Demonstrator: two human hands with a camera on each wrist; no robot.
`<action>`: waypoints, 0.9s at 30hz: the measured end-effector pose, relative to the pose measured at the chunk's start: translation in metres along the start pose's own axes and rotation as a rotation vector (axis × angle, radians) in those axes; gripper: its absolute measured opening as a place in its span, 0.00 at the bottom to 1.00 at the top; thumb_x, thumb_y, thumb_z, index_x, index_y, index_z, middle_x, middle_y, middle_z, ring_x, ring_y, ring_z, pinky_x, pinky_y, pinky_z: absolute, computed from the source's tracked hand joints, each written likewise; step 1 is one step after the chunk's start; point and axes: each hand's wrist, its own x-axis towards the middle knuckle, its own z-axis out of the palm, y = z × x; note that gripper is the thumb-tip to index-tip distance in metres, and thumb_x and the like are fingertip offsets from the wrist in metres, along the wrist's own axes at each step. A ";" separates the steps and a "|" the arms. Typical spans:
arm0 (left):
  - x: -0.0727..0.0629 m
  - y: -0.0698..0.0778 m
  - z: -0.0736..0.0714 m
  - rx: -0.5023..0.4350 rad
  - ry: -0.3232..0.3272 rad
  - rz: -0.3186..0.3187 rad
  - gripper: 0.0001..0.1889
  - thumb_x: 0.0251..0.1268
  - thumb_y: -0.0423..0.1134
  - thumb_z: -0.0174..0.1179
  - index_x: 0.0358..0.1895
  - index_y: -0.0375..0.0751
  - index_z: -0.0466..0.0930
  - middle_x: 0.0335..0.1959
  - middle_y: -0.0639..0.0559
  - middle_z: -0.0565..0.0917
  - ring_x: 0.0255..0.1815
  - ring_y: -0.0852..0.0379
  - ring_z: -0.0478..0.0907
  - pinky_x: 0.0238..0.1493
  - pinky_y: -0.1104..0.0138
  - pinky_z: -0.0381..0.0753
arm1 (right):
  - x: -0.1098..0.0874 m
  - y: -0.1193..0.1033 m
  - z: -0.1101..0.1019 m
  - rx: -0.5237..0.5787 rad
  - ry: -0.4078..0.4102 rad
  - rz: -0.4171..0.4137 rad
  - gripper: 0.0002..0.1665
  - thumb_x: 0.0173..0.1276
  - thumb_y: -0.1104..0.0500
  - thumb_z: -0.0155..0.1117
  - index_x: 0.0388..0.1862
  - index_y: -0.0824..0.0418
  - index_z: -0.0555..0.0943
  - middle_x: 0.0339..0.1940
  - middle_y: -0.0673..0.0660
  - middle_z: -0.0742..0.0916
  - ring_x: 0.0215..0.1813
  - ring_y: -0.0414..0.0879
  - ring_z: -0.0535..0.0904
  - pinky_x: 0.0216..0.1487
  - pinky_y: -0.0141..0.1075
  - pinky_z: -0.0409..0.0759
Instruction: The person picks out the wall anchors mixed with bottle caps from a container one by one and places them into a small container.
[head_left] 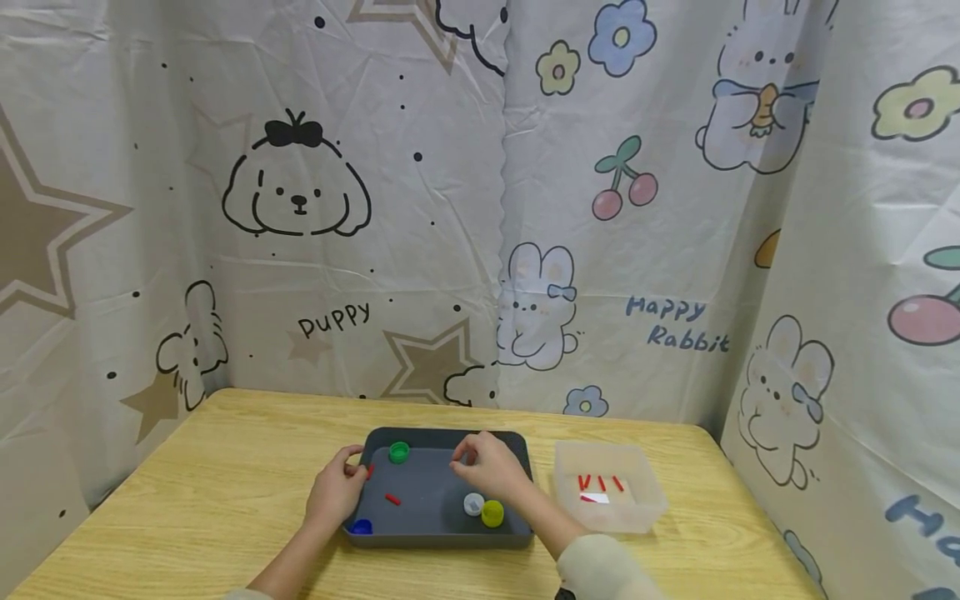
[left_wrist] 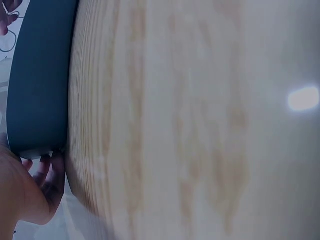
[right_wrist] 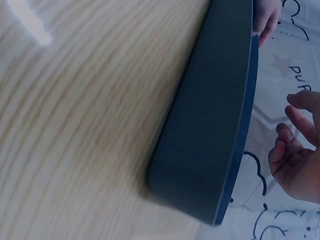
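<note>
A dark grey tray lies on the table with several round caps in it: a green cap, a blue cap, a white cap and a yellow cap. My left hand grips the tray's left wall; in the left wrist view its fingers lie along the outside. Beside that hand's fingertips is a small red stick, and another red stick lies on the tray floor. Above the tray's right half, my right hand has bent fingers, with nothing visible between them.
Right of the tray stands a translucent plastic box holding several red sticks and a bright white patch. Both are on a wooden table. A printed curtain hangs behind the table and at its sides.
</note>
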 end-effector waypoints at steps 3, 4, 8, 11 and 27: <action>0.000 0.000 0.000 -0.001 -0.001 0.000 0.21 0.62 0.37 0.51 0.60 0.38 0.71 0.36 0.46 0.83 0.32 0.54 0.77 0.29 0.65 0.69 | 0.002 -0.003 0.009 0.000 -0.011 -0.013 0.05 0.62 0.54 0.63 0.34 0.54 0.81 0.31 0.52 0.77 0.28 0.39 0.68 0.27 0.31 0.67; 0.000 -0.001 0.001 0.000 -0.001 0.000 0.21 0.62 0.37 0.51 0.59 0.38 0.71 0.36 0.45 0.83 0.32 0.54 0.78 0.29 0.65 0.70 | 0.002 -0.004 0.012 -0.002 -0.014 -0.018 0.05 0.62 0.54 0.64 0.34 0.54 0.81 0.31 0.52 0.77 0.28 0.39 0.68 0.28 0.30 0.67; 0.000 -0.001 0.001 0.000 0.000 -0.003 0.21 0.62 0.37 0.52 0.59 0.38 0.71 0.37 0.45 0.83 0.34 0.53 0.78 0.30 0.65 0.71 | 0.004 -0.007 0.024 -0.004 -0.024 -0.023 0.07 0.60 0.53 0.65 0.35 0.53 0.81 0.32 0.52 0.78 0.29 0.38 0.68 0.29 0.30 0.68; 0.000 0.000 0.001 0.001 0.004 -0.005 0.21 0.62 0.37 0.52 0.59 0.39 0.71 0.37 0.45 0.84 0.34 0.53 0.78 0.30 0.65 0.70 | 0.005 -0.011 0.032 0.001 -0.027 -0.025 0.08 0.60 0.53 0.65 0.35 0.54 0.81 0.32 0.52 0.78 0.29 0.38 0.69 0.29 0.30 0.68; 0.001 0.000 0.001 0.001 0.002 -0.014 0.22 0.62 0.38 0.52 0.60 0.39 0.71 0.37 0.44 0.84 0.35 0.51 0.79 0.31 0.63 0.72 | 0.011 -0.024 0.068 0.018 -0.049 -0.010 0.09 0.56 0.54 0.68 0.34 0.56 0.83 0.28 0.50 0.78 0.27 0.36 0.68 0.28 0.29 0.67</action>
